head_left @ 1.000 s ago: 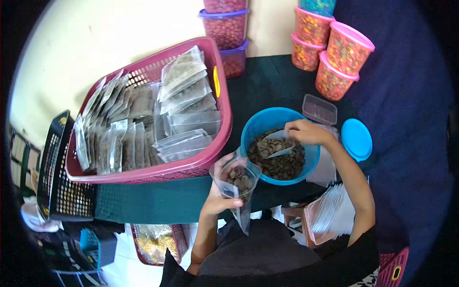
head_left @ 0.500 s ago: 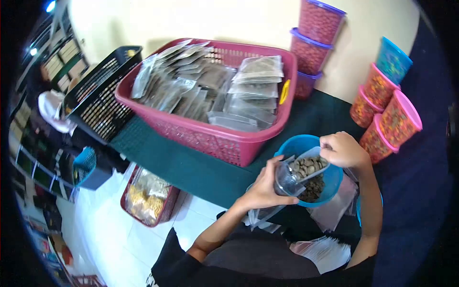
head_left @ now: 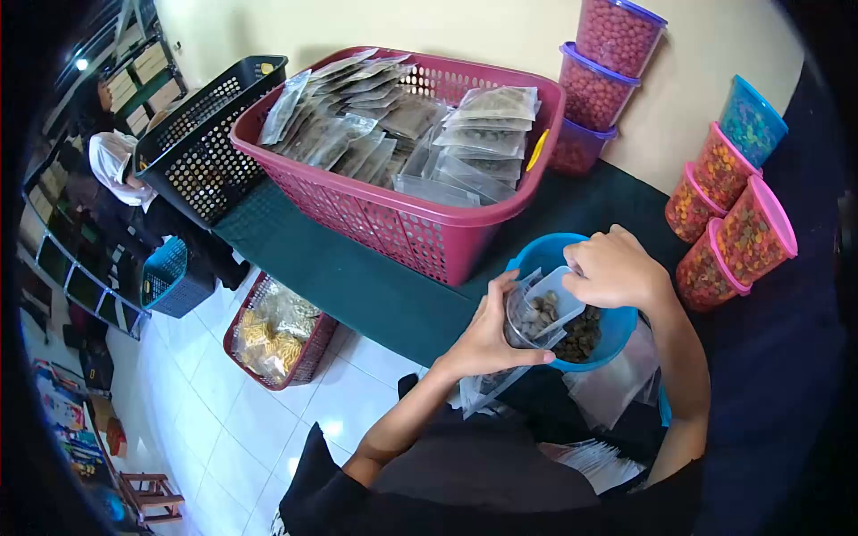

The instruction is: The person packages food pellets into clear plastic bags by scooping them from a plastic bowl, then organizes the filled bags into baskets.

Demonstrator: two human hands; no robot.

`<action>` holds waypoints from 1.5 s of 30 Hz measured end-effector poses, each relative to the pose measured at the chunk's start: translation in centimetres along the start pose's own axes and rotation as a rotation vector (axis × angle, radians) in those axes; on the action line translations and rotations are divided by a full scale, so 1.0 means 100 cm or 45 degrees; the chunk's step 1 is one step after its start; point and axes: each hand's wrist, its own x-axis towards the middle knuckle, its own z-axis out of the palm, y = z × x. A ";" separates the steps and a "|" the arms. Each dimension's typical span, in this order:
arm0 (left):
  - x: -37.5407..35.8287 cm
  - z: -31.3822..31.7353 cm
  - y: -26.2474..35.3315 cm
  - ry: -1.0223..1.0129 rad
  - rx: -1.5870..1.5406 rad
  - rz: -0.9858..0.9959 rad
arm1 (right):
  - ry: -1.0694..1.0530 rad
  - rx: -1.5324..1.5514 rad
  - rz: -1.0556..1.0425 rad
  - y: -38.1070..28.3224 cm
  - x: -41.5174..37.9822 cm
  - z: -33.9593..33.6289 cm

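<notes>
My left hand (head_left: 489, 338) is wrapped round a clear plastic cup (head_left: 521, 332), with clear plastic bag material hanging below it. My right hand (head_left: 617, 271) grips a translucent scoop (head_left: 563, 299), tipped down into the cup's mouth. Small brownish round pieces (head_left: 540, 314) lie at the meeting of scoop and cup. Both hands are over a blue tub (head_left: 617, 344), which holds a heap of dark brown pieces (head_left: 579, 338). Flat clear plastic bags (head_left: 612, 384) lie beside the tub, near my right forearm.
A pink basket (head_left: 357, 210) of filled packets stands on the dark green table (head_left: 375, 299), beside a black crate (head_left: 201, 165). Lidded tubs of red candy (head_left: 601, 100) and colourful candy (head_left: 755, 228) are stacked behind. A floor basket (head_left: 299, 375) holds packets; another person (head_left: 116, 170) is at left.
The scoop has tilted down into the cup, and the pieces that filled it have slid towards the cup. My right hand has risen slightly and turned; the view has shifted a little.
</notes>
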 end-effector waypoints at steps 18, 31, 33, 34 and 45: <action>0.009 -0.033 -0.004 -0.149 -0.314 0.003 | 0.279 0.801 0.403 0.083 -0.039 0.048; 0.020 -0.037 0.001 -0.270 -0.273 0.167 | 0.536 1.366 0.313 -0.091 -0.058 0.087; 0.018 -0.033 0.003 -0.228 -0.253 0.193 | 0.789 1.154 0.461 -0.117 -0.042 0.108; 0.017 -0.032 0.004 -0.232 -0.229 0.183 | 0.784 1.307 0.500 -0.120 -0.034 0.113; -0.005 -0.047 0.003 -0.071 -0.156 0.150 | 1.244 1.856 0.477 -0.120 -0.020 0.164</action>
